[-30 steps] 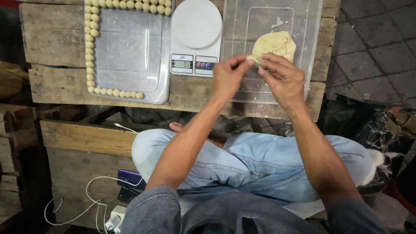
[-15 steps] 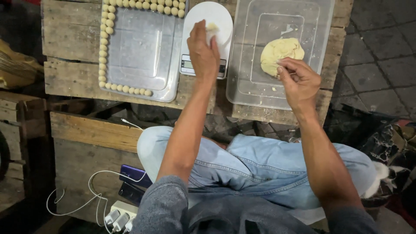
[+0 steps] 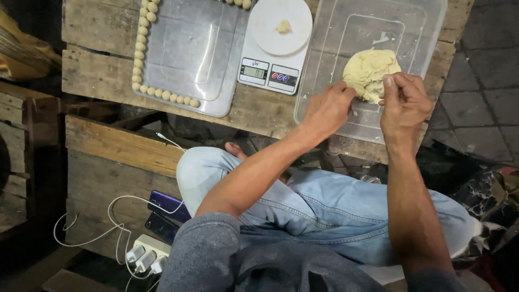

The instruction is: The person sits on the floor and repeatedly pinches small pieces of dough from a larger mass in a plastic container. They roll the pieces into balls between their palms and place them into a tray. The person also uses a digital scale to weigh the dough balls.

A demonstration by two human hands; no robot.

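Nearest to me, below the table edge, are my folded legs in pale jeans (image 3: 335, 211), and off to the left on the floor a power strip (image 3: 146, 254) with white cables and two dark phones (image 3: 165, 208).

Further out, both forearms reach up and to the right over the wooden table (image 3: 97, 65). My left hand (image 3: 327, 108) has its fingers curled down against the near-left edge of the dough lump (image 3: 370, 70); whether it has pinched any dough free I cannot tell, since the fingertips are tucked out of sight. My right hand (image 3: 405, 100) grips the lump's near-right edge, thumb pressed on top. So the dough lies just beyond both hands, between them, touching each; it is roughly round, with no clear long axis. It sits in a clear plastic tub (image 3: 427, 32), whose far rim is cut off by the frame.

Left of the tub stands a white kitchen scale (image 3: 270, 73), its round plate carrying one small piece of dough (image 3: 283, 26). The left hand is the nearer one to it. Farther left, a clear tray (image 3: 216, 105) holds small dough balls (image 3: 162, 93) in a row along its edges; its far end is also cut off.
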